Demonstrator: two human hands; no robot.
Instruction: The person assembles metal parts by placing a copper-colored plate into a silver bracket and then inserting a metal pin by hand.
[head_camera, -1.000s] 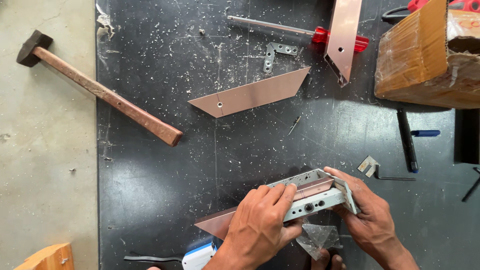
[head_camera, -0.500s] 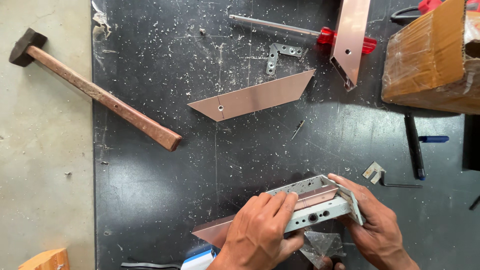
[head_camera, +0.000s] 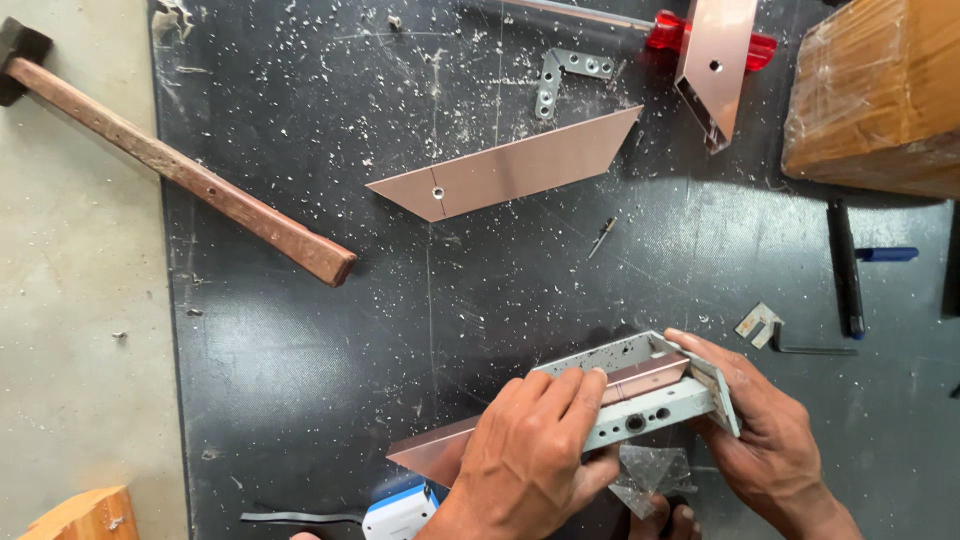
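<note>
My left hand (head_camera: 535, 455) presses down on a copper-coloured metal profile (head_camera: 430, 455) that lies inside a grey metal channel jig (head_camera: 660, 395) at the bottom middle of the dark work mat (head_camera: 330, 350). My right hand (head_camera: 765, 435) grips the jig's right end, fingers wrapped over its angled end plate. The profile's pointed left end sticks out past my left hand. A second copper profile (head_camera: 505, 175) with a small hole lies further up the mat. A third one (head_camera: 715, 60) rests at the top.
A wooden-handled hammer (head_camera: 190, 180) lies at the left across the mat's edge. A red-handled screwdriver (head_camera: 665, 30), a small angle bracket (head_camera: 560, 75), a loose screw (head_camera: 601, 236), a black pen-like tool (head_camera: 845, 270), a hex key (head_camera: 810, 345) and a wrapped wooden block (head_camera: 880, 90) lie about.
The view has shifted a little, so everything sits slightly further right and down in frame. Both hands stay on the jig and profile in the same grip.
</note>
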